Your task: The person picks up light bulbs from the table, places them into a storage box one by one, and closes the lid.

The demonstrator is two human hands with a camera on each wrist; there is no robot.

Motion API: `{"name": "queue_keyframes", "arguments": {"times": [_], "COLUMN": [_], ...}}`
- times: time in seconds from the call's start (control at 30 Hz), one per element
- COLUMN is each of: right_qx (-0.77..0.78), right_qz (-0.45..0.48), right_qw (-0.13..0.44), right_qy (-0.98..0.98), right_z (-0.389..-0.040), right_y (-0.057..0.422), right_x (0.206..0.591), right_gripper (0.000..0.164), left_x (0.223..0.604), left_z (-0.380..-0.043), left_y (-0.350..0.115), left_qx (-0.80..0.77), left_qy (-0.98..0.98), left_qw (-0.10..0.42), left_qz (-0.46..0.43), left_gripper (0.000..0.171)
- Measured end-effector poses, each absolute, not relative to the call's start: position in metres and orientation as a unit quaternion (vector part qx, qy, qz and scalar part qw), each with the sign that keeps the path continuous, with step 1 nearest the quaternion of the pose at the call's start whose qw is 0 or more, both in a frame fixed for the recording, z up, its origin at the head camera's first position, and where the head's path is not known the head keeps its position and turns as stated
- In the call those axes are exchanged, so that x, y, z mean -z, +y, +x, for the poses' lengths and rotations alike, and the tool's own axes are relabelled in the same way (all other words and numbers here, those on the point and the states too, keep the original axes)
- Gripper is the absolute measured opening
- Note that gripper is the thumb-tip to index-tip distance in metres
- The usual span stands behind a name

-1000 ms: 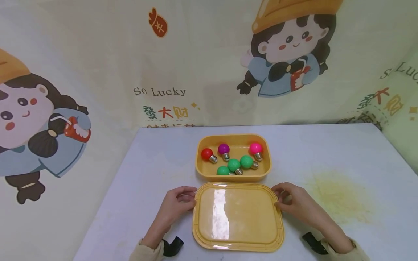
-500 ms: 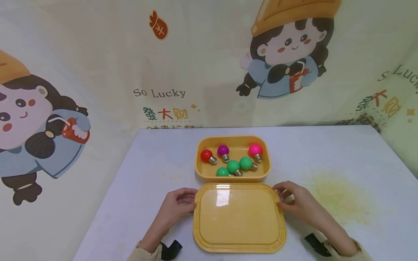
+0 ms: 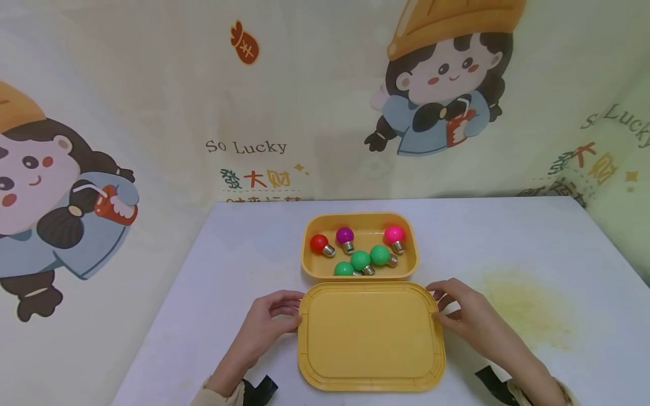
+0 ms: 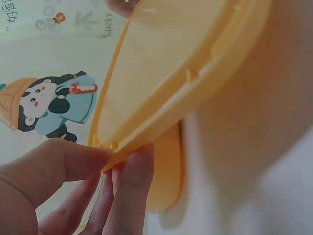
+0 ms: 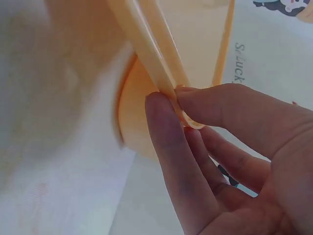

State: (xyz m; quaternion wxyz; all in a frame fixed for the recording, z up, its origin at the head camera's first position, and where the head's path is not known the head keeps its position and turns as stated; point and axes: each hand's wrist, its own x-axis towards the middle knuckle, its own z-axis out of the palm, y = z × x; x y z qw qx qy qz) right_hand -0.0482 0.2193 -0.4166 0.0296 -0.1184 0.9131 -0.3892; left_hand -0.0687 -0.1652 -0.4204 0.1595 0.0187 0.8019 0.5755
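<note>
A yellow plastic lid (image 3: 372, 338), rectangular with rounded corners, is held up between both hands in front of the matching box. My left hand (image 3: 271, 322) pinches its left edge near the far corner, thumb on one face and fingers on the other, as the left wrist view shows of the lid's rim (image 4: 195, 93). The right edge is pinched the same way by my right hand (image 3: 464, 310). Just beyond the lid stands the yellow box (image 3: 373, 223). Inside lie a red bulb (image 3: 319, 243), a purple bulb (image 3: 345, 235), a pink bulb (image 3: 394, 234) and several green bulbs (image 3: 380, 255).
The white table (image 3: 244, 248) carries a yellowish stain (image 3: 528, 307) to the right. A cartoon-printed cloth (image 3: 315, 101) hangs behind and beside it. Black straps (image 3: 495, 384) show near both sleeves.
The lid and both hands have barely shifted, the lid looking slightly larger and losing its bright reflection. The head view has tilted up a little. The bulbs stay put in the box.
</note>
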Motion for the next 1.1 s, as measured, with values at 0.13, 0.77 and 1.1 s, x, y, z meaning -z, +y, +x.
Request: {"name": "queue_keyframes", "arguments": {"times": [0.13, 0.77, 1.1], "right_qx": [0.383, 0.389, 0.383], "right_qz": [-0.126, -0.142, -0.153], "right_qw": [0.010, -0.004, -0.066], "right_qy": [0.915, 0.910, 0.909], "right_z": [-0.047, -0.043, -0.044], "right_y": [0.219, 0.222, 0.221], "right_x": [0.415, 0.394, 0.383], "right_gripper": [0.041, 0.042, 0.045], "left_x": [0.417, 0.399, 0.387], "left_z": [-0.069, -0.070, -0.071], "left_y": [-0.166, -0.166, -0.167], "left_qx": [-0.575, -0.572, -0.588], "left_qy": [0.803, 0.809, 0.802], "left_qw": [0.152, 0.130, 0.103], "left_qz": [0.031, 0.032, 0.019], "left_gripper": [0.037, 0.035, 0.032]}}
